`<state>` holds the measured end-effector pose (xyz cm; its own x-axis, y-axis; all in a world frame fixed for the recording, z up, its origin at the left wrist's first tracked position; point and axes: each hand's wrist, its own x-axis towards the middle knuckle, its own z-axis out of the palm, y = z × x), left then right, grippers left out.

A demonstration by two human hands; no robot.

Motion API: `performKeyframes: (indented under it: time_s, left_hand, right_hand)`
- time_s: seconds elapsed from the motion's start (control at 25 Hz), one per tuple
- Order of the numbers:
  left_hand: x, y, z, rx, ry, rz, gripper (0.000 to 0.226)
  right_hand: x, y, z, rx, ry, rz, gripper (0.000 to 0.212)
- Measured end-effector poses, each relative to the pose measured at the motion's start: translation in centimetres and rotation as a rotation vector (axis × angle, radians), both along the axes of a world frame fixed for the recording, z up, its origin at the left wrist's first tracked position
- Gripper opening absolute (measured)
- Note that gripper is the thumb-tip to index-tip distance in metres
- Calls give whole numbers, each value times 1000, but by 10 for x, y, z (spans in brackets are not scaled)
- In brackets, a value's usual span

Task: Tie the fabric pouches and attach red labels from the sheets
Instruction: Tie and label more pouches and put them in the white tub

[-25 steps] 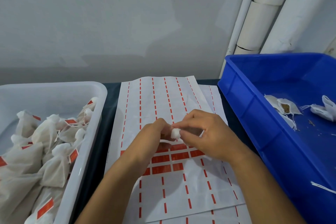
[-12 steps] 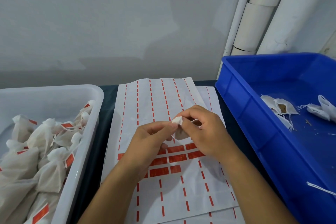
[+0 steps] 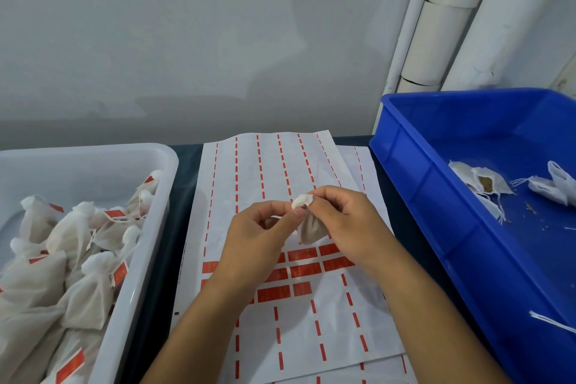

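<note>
Label sheet (image 3: 290, 337) lies nearest on the dark table, a few red labels (image 3: 304, 270) left in its middle rows, the rest peeled. Above it both hands work one small fabric pouch (image 3: 310, 229): left hand (image 3: 258, 240) with thumb and forefinger pinched at the gathered white neck, right hand (image 3: 346, 227) with fingers curled round the pouch top. Step looks like tying off the neck. To do it well: keep the gather pinched tight, cinch the string close to the filling, don't let it slip. Left: white tray (image 3: 149, 227) holds finished tied pouches (image 3: 81, 259) with red tags. Right, farther: blue bin (image 3: 414, 184) holds a few untied pouches (image 3: 480, 181), loose strings, crumbs.
</note>
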<state>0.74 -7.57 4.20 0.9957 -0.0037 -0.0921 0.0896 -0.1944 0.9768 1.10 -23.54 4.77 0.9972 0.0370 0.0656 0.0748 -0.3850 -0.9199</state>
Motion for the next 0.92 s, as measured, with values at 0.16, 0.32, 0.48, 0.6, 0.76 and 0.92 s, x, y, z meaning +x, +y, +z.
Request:
performKeyframes:
  time_s: [0.16,0.32,0.48,0.6,0.76,0.92]
  left_hand:
    - [1,3,-1,-1,6,41,14]
    - [1,1,-2,78,20,40,16]
    - [3,0,-5,216,-88,85,12]
    - [1,-2,-7,346,-237,140,22]
    - [-2,-3,-11,486,-432,156,27]
    - [-3,4,-14,567,-526,97,25]
  right_hand:
    - [0,1,0,124,109,1,20]
    - [-1,2,-3,303,286,28,18]
    - [0,3,-2,396,376,54,24]
    - [1,1,-3,396,409,22,23]
    - [3,0,-6,375,416,-14,18]
    - [3,0,-8,332,397,-56,16]
